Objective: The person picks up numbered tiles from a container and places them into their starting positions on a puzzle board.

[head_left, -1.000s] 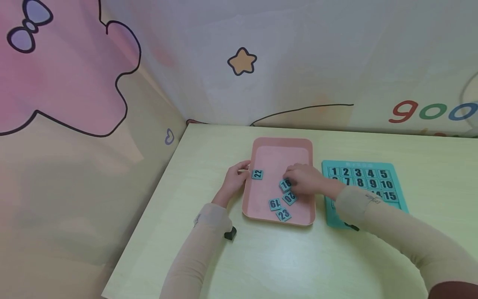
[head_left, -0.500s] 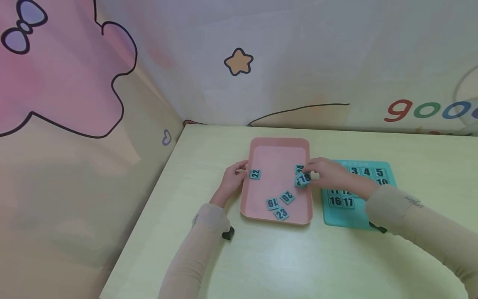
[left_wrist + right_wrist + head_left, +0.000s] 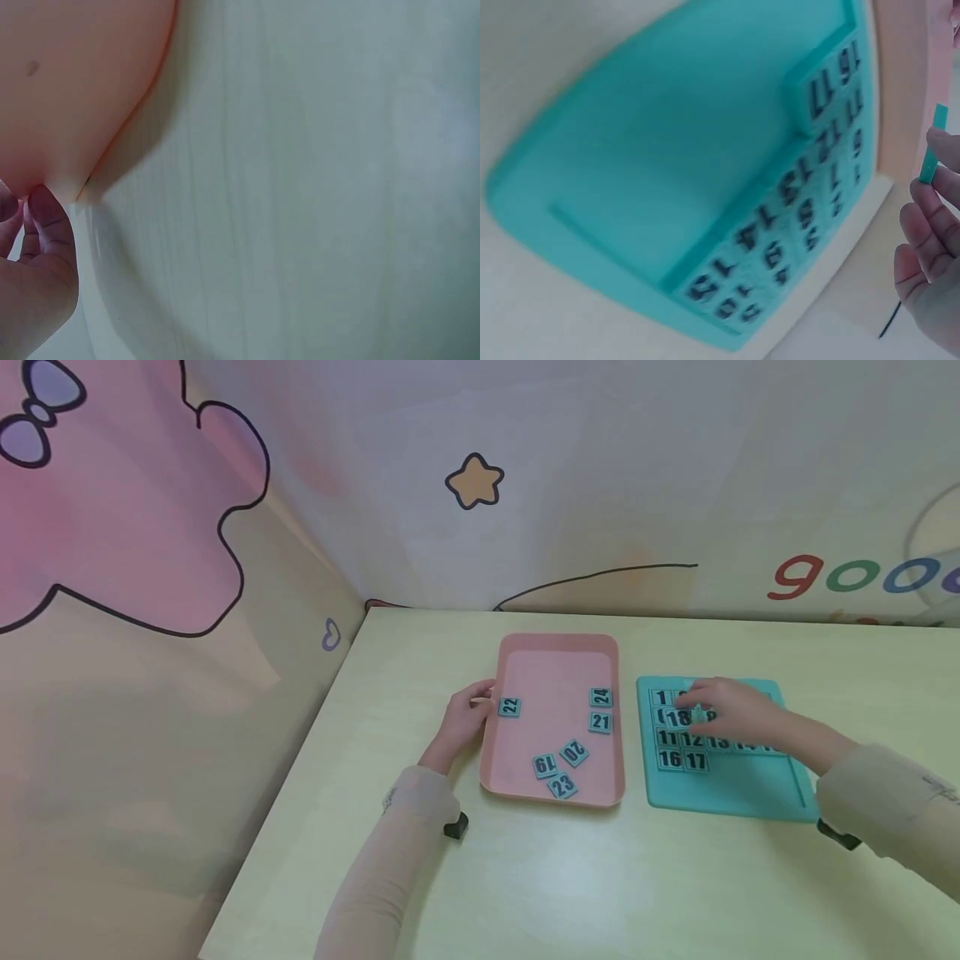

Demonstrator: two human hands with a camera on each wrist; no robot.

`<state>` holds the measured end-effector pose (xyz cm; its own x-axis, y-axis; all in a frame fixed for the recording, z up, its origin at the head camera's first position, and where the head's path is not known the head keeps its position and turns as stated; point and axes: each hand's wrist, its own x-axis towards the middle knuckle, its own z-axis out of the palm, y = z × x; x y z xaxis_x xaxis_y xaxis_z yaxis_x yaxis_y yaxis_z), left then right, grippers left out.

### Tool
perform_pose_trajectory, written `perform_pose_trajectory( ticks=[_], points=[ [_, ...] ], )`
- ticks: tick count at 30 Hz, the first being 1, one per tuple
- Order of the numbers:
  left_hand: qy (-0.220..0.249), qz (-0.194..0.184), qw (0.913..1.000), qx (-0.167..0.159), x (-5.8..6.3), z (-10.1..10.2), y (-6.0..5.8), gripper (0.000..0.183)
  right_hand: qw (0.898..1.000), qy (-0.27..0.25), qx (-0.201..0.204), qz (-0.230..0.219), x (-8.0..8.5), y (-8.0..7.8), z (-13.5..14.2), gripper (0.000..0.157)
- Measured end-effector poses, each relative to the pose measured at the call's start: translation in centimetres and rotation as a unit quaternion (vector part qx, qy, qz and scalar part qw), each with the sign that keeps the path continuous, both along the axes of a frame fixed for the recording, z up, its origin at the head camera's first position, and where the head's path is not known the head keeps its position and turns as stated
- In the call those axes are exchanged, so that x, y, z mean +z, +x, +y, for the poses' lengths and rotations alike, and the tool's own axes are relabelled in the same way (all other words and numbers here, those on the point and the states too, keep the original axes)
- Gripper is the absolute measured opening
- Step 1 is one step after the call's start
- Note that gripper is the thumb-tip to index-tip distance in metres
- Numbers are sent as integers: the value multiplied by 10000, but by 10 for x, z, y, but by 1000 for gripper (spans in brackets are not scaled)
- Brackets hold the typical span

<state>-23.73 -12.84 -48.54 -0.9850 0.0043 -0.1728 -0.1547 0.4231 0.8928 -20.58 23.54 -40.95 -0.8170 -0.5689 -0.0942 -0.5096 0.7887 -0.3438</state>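
In the head view my right hand [image 3: 738,714] pinches the number 18 tile [image 3: 678,718] above the teal number board [image 3: 727,789]. Seen from the right wrist, this tile [image 3: 934,144] stands edge-on between thumb and fingers, apart from the board. My left hand [image 3: 462,718] grips the left rim of the pink tray [image 3: 551,643]; the left wrist view has its fingertips at the tray's edge [image 3: 112,97]. Inside the tray lie loose tiles: 22 [image 3: 509,707], 24 [image 3: 601,697], 21 [image 3: 600,722], 20 [image 3: 574,752], 19 [image 3: 545,766] and 23 [image 3: 562,786].
Tiles fill the board's upper rows, with 16 [image 3: 670,759] and 17 [image 3: 696,761] at the left of the fourth row. My right hand covers part of the upper rows. A pale wooden table [image 3: 555,877] carries everything, backed by a printed wall [image 3: 585,510].
My right hand has picked the 18 tile out of the tray and carried it right, over the board. Tiles 24 and 21 now show near the tray's right side. My left hand stays at the rim.
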Motion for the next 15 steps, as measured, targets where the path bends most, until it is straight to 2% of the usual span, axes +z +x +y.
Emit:
perform_pose_trajectory(
  ticks=[3, 7, 15],
  points=[
    [-38, 38, 10000, -24, 0, -1, 0, 42, 10000, 34, -75, 32, -9, 3, 16, 34],
    [-63, 66, 10000, -33, 0, -1, -1, 43, 9993, 43, -325, -153, -20, 9, 33, 36],
    [-16, 40, 10000, -13, 0, 0, -1, 42, 9973, 112, -673, -261, -32, 24, 51, 35]
  ],
)
